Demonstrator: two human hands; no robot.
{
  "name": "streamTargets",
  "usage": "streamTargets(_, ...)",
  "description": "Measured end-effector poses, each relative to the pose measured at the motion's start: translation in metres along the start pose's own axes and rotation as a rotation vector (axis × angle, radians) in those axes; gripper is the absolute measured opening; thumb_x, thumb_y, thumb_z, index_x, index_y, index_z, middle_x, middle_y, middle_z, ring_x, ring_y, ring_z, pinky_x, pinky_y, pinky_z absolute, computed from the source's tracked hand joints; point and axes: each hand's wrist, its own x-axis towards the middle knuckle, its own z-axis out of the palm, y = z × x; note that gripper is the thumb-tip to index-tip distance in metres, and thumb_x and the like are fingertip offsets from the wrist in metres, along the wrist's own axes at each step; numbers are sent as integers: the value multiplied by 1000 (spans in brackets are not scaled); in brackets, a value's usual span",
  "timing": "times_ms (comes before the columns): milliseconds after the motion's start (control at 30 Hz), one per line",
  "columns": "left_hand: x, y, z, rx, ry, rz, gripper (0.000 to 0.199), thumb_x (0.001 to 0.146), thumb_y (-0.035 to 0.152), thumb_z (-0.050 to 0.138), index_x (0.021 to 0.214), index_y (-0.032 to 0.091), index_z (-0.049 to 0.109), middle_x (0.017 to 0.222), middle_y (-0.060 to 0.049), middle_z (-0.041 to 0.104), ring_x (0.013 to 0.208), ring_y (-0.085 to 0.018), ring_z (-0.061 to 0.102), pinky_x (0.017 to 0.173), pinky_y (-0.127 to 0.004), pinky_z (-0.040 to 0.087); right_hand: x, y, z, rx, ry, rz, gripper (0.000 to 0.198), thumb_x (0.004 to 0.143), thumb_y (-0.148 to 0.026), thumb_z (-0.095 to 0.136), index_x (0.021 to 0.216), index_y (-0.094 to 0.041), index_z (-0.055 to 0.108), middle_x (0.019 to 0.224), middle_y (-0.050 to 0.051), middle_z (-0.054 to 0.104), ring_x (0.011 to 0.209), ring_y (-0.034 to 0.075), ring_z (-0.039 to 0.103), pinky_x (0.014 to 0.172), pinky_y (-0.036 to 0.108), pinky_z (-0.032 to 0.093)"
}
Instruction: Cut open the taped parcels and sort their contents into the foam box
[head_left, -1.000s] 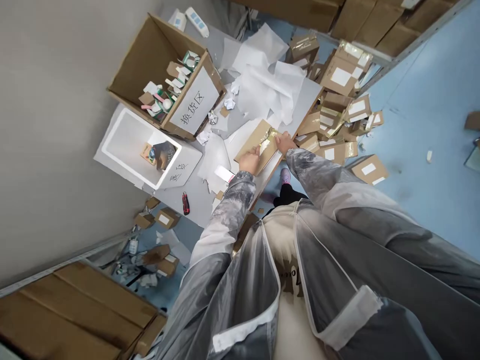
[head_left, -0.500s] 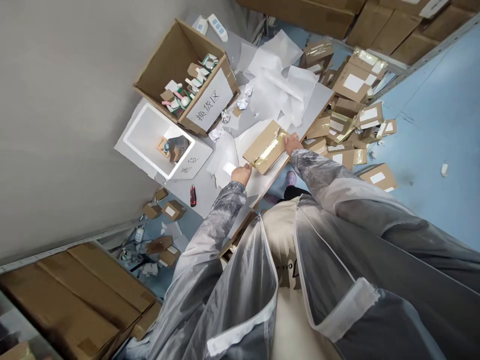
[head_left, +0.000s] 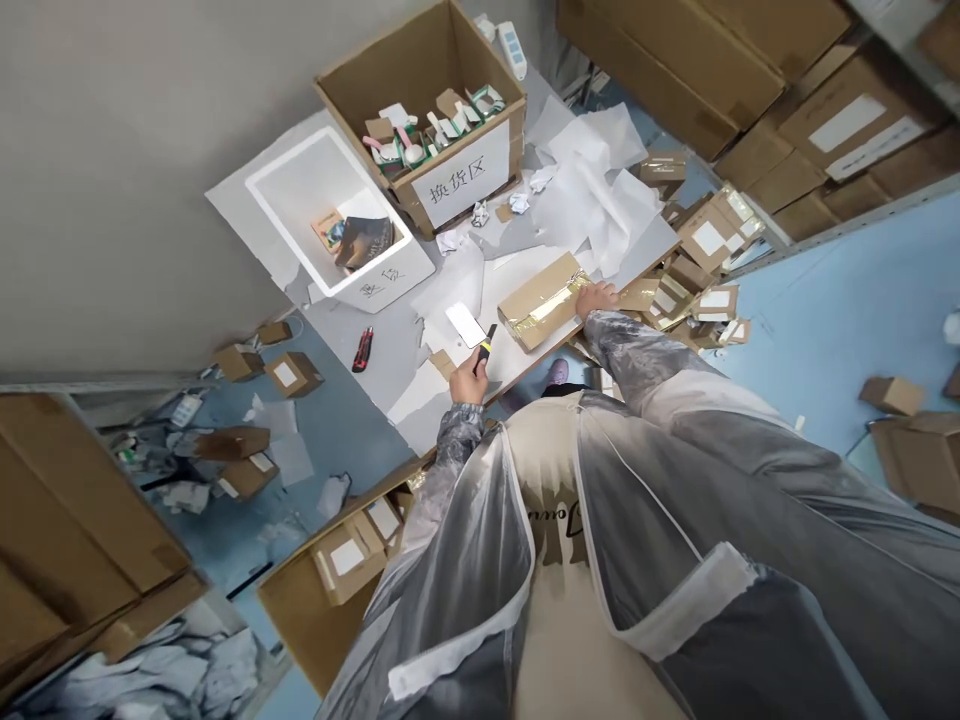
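Left hand (head_left: 468, 380), now off box (head_left: 541, 299), has fingers clamped on tool (head_left: 486, 347); right hand (head_left: 598, 298) stays at box, grip unclear

Gray wall (head_left: 150, 180), blue floor (head_left: 810, 310), gray table (head_left: 330, 335)

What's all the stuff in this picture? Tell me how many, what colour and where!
Table: 1, grey, centre
Taped box: 1, brown, table's near side
Dark tool: 1, black and yellow, left of taped box
Card: 1, white, by dark tool
Cutter: 1, red and black, table's left end
Big box: 1, brown, table's back
Packs: several, mostly white and green, inside big box
Bin: 1, white, left of big box
Wrapping sheets: several, white, table's right end
Small boxes: many, brown, around table
Floor: 1, blue, below
Left hand: 1, grey sleeve, holding dark tool
Right hand: 1, grey sleeve, at taped box's right end
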Motion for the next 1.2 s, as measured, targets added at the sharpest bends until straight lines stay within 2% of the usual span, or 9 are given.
streamTargets(67, 7, 7, 15, -102, -12, -27, 56, 121, 27, 62, 173, 17, 79, 146, -18, 91, 139, -34, 87, 126, -42, 65, -3, -19, -14, -225, -1, -76, 68, 122, -36, 44, 177, 0, 61, 189, 39, 47, 183, 53, 34, 145, 79, 33)
streamTargets(100, 12, 12, 21, -132, -25, -34, 55, 121, 27, 63, 172, 16, 80, 140, -17, 93, 135, -34, 88, 125, -42, 66, -4, -28, -20, -327, -61, -213, 70, 119, -34, 47, 182, -4, 59, 197, 32, 42, 188, 50, 26, 150, 78, 24)
streamTargets(167, 21, 21, 30, -160, -38, -43, 54, 121, 26, 65, 171, 18, 81, 134, -16, 94, 131, -34, 89, 126, -43, 65, -3, -45, -28, -437, -265, -562, 75, 117, -36, 52, 189, -12, 55, 205, 19, 34, 194, 46, 12, 155, 79, 11)
streamTargets(233, 28, 28, 36, -169, -24, -53, 52, 121, 26, 67, 170, 19, 83, 136, -16, 94, 132, -36, 89, 126, -44, 65, -2, -57, -30, -490, -448, -711, 79, 120, -44, 52, 194, -17, 49, 208, 12, 30, 196, 46, 7, 154, 83, 5)
streamTargets(333, 32, 31, 41, -190, -3, -69, 51, 121, 26, 69, 171, 21, 82, 140, -16, 93, 134, -37, 89, 126, -46, 66, -1, -65, -27, -521, -599, -636, 83, 125, -51, 47, 201, -19, 35, 211, 11, 19, 195, 48, 5, 152, 88, 7)
streamTargets(467, 31, 31, 50, -198, 10, -56, 52, 121, 25, 69, 171, 21, 82, 147, -16, 91, 139, -37, 87, 128, -46, 65, 2, -61, -23, -551, -631, -596, 82, 129, -52, 46, 202, -21, 27, 212, 11, 7, 195, 45, 1, 152, 86, 9)
streamTargets(900, -25, 34, 79, -112, -173, 61, 59, 122, 20, 60, 179, 18, 73, 164, -20, 82, 150, -37, 81, 128, -45, 63, 27, -54, -3, -656, -645, -624, 100, 117, -66, 52, 204, -24, 26, 212, 12, 7, 195, 54, 5, 148, 90, 23)
streamTargets(1067, -35, 16, 63, -112, -180, 11, 52, 121, 29, 68, 171, 25, 82, 145, -15, 92, 135, -37, 88, 121, -44, 68, 29, -57, 0, -639, -616, -638, 108, 114, -79, 58, 204, -25, 28, 212, 14, 8, 195, 53, 8, 148, 84, 31)
streamTargets(1200, -29, 4, 45, -263, -91, -93, 52, 125, 33, 66, 174, 24, 79, 104, -7, 95, 110, -29, 94, 114, -38, 71, 36, -54, -6, -593, -479, -562, 138, 107, -93, 65, 205, -12, 11, 209, 27, 14, 191, 55, 22, 149, 76, 36)
